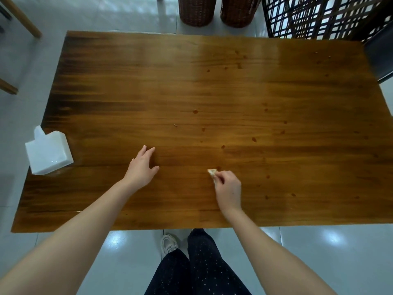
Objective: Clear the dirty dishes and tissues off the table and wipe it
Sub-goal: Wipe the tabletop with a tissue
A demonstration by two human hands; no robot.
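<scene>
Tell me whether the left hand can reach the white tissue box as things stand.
Probably yes. The left hand is open on the table, holding nothing, and the tissue box stands at the left edge with only bare wood between them. The right hand pinches a tissue scrap.

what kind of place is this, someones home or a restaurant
Likely a dining area; home or small eatery, I cannot tell. A long wooden table spotted with brown drips, a white tissue box at its left edge, two wicker stools or baskets on a glossy tiled floor.
</scene>
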